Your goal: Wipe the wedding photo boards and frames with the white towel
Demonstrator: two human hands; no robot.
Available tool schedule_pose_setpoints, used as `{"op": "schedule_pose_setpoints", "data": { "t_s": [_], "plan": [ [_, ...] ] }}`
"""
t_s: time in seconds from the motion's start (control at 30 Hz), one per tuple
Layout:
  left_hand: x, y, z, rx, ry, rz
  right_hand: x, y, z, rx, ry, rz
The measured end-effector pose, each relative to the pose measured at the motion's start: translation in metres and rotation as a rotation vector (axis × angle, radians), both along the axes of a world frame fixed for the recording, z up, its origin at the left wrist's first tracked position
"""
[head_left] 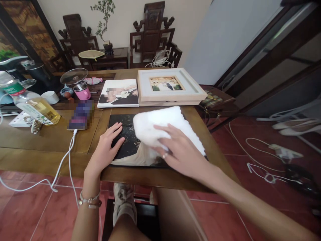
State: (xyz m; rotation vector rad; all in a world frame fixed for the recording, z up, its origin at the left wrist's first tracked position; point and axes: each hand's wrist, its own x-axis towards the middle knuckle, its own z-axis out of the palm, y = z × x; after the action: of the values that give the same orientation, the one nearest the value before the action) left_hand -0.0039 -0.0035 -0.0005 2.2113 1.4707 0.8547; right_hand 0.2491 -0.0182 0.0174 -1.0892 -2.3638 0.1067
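A dark photo panel [125, 134] with a pale dress in its picture lies flat at the table's near edge. My left hand [107, 144] rests on its left side, fingers stretched out, thumb apart, holding nothing. Over the panel's right part spreads a fluffy white cloth [173, 118], hiding much of the picture. My right hand [179, 149], with a ring on one finger, is on the cloth, its fingers bent into the bunched fabric. Just behind the panel are a white-edged photo print [119, 93] and a light wooden picture frame [173, 95] on top of another boxy piece.
The wooden table [82, 144] holds a phone [81, 115] on a white cable, a tilted bottle of yellow liquid [37, 107], a pink mug [82, 92] and a white cup [50, 97] at left. Dark carved chairs [152, 36] stand behind. Cables and a power strip [286, 152] lie on the red floor.
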Motion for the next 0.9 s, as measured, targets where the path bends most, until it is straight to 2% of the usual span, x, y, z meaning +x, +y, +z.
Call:
{"op": "schedule_pose_setpoints", "data": {
  "t_s": [0.17, 0.27, 0.37, 0.57, 0.67, 0.77, 0.9],
  "plan": [
    [0.001, 0.000, 0.002, -0.009, 0.008, 0.005, 0.000, -0.057, 0.002, -0.007, 0.052, 0.110],
    [0.001, 0.000, 0.003, -0.013, 0.016, 0.003, -0.001, -0.068, 0.005, -0.020, 0.056, 0.172],
    [0.001, 0.000, 0.003, -0.019, 0.014, 0.002, -0.002, -0.052, 0.005, -0.019, 0.049, 0.172],
    [0.000, 0.000, 0.001, 0.001, -0.004, -0.009, -0.004, 0.028, 0.007, -0.029, -0.051, 0.021],
    [0.000, -0.001, 0.002, -0.002, -0.001, -0.006, -0.007, 0.059, 0.012, -0.079, -0.087, -0.102],
    [0.001, -0.001, 0.003, -0.008, -0.008, -0.003, -0.009, 0.068, 0.012, -0.090, -0.111, -0.163],
    [0.001, 0.000, 0.002, -0.008, -0.001, -0.006, -0.011, 0.043, 0.004, 0.010, -0.093, -0.054]
  ]
}}
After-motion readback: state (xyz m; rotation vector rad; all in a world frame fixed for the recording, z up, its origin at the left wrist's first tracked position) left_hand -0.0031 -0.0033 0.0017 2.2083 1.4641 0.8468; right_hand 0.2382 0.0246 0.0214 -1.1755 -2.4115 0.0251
